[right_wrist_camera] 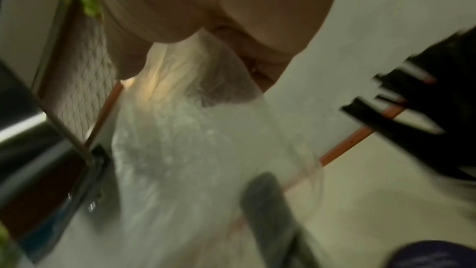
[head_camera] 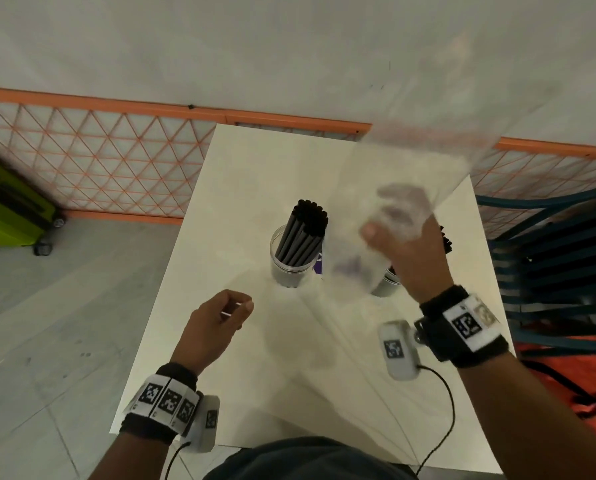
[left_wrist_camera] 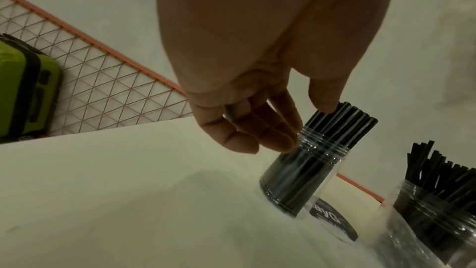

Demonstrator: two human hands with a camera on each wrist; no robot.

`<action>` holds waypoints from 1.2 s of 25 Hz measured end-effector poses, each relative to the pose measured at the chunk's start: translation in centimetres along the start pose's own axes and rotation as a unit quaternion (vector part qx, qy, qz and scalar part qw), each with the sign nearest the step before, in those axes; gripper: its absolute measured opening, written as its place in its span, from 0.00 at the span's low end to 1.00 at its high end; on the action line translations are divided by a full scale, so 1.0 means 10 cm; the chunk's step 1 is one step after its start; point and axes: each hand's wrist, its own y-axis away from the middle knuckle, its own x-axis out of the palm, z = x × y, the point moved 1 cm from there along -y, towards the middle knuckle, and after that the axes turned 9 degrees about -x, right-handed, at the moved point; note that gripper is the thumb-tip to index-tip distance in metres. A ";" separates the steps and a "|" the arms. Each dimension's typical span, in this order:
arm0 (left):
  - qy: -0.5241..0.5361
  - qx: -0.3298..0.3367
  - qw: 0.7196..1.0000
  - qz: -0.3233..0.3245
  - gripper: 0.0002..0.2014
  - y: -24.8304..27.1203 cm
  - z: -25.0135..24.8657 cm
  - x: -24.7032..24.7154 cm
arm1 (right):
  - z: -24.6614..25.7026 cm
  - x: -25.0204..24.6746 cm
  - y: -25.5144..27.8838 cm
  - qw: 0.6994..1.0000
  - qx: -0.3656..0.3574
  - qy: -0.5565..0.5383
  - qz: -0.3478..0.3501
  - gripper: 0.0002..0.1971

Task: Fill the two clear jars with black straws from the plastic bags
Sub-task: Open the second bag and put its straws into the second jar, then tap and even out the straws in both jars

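Overhead, the right hand [head_camera: 405, 233] grips a blurred plastic bag [head_camera: 411, 161], hiding the right jar [head_camera: 388, 282]; the left jar [head_camera: 291, 258] of black straws [head_camera: 305, 230] stands mid-table [head_camera: 220, 237]. Left wrist: left hand [left_wrist_camera: 247, 125] loosely curled, empty, near a green suitcase [left_wrist_camera: 23, 89]. Right wrist: fingers [right_wrist_camera: 128, 56] pinching the bag.

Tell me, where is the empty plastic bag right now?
In the head view, the plastic bag hangs from the right hand, raised over the table's right side, above the second jar.
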 end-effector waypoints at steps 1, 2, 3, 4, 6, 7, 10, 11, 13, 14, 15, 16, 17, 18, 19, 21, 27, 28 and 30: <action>-0.004 -0.005 1.000 0.001 0.05 0.03 0.04 0.01 | -0.09 -0.06 0.15 0.996 0.028 0.058 0.058 0.35; -0.007 -0.007 1.000 0.001 0.05 0.05 0.07 0.01 | -0.20 -0.10 0.29 0.984 0.056 0.123 0.119 0.39; -0.010 -0.008 1.000 0.002 0.05 0.07 0.08 0.02 | -0.33 -0.15 0.43 0.961 0.085 0.191 0.183 0.42; -0.014 -0.007 1.000 0.002 0.04 0.09 0.08 0.02 | -0.44 -0.18 0.57 0.928 0.124 0.252 0.246 0.44; -0.016 -0.007 1.000 -0.001 0.03 0.12 0.07 0.02 | -0.68 -0.23 0.88 0.846 0.200 0.359 0.340 0.42; -0.014 -0.007 1.000 -0.004 0.03 0.12 0.05 0.01 | -0.82 -0.26 1.02 0.812 0.217 0.403 0.362 0.41; -0.018 0.000 1.000 -0.018 0.17 0.08 -0.09 0.02 | -1.09 -0.35 1.31 0.761 0.223 0.505 0.341 0.38; -0.022 0.011 0.999 -0.027 0.25 0.04 -0.16 0.03 | -1.16 -0.37 1.35 0.757 0.207 0.527 0.326 0.37; -0.028 0.045 0.998 -0.040 0.42 -0.07 -0.34 0.08 | -1.20 -0.38 1.37 0.753 0.175 0.554 0.309 0.33; -0.032 0.063 0.997 -0.044 0.48 -0.16 -0.44 0.12 | -1.21 -0.39 1.35 0.756 0.181 0.552 0.303 0.29; -0.038 0.080 0.995 -0.044 0.54 -0.24 -0.56 0.17 | -1.22 -0.40 1.33 0.759 0.208 0.539 0.300 0.25; -0.043 0.095 0.994 -0.043 0.58 -0.34 -0.67 0.23 | -1.24 -0.42 1.31 0.756 0.247 0.524 0.306 0.23; -0.050 0.105 0.992 -0.043 0.62 -0.45 -0.78 0.29 | -1.25 -0.44 1.28 0.749 0.279 0.511 0.317 0.23; -0.062 0.110 0.991 -0.043 0.64 -0.55 -0.87 0.35 | -1.26 -0.45 1.25 0.740 0.296 0.506 0.330 0.24; -0.080 0.112 0.990 -0.044 0.65 -0.64 -0.95 0.40 | -1.27 -0.45 1.23 0.729 0.300 0.509 0.345 0.26; -0.114 0.110 0.986 -0.052 0.65 -0.78 -1.07 0.51 | -1.26 -0.47 1.20 0.710 0.290 0.524 0.370 0.29; -0.143 0.130 0.974 -0.117 0.57 -0.93 -1.23 0.82 | -1.06 -0.64 1.04 0.688 0.281 0.509 0.434 0.52; -0.137 0.135 0.973 -0.130 0.55 -0.94 -1.22 0.85 | -0.97 -0.66 0.96 0.708 0.281 0.489 0.425 0.53; -0.138 0.148 0.968 -0.146 0.51 -0.98 -1.21 0.87 | -0.78 -0.67 0.75 0.763 0.253 0.447 0.393 0.48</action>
